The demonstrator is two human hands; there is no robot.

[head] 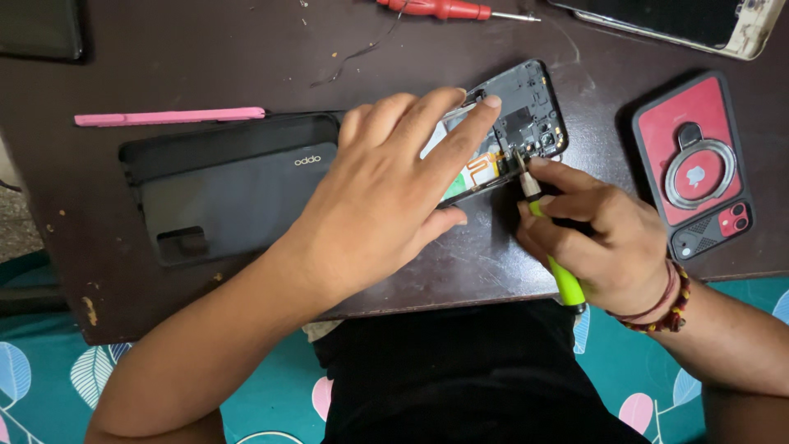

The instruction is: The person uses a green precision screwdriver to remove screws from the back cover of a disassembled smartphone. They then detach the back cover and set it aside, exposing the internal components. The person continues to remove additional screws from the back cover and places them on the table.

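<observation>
Two hands work one opened phone [526, 115]. The right hand [604, 238] has its fingers [559, 177] closed round a green-handled screwdriver [552, 255], tip set down on the phone's exposed board. The left hand [394, 189] lies flat across the phone, fingers spread and gripping nothing, pinning it to the worktop [205, 49]. Left of them lies a detached back cover [222, 193].

Green screwdriver [559, 267]; pink stick [168, 117]; red screwdriver [440, 9].

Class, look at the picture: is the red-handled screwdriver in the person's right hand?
No. The right hand holds a green-handled screwdriver against the opened phone, while the red-handled screwdriver lies untouched on the table.
</observation>
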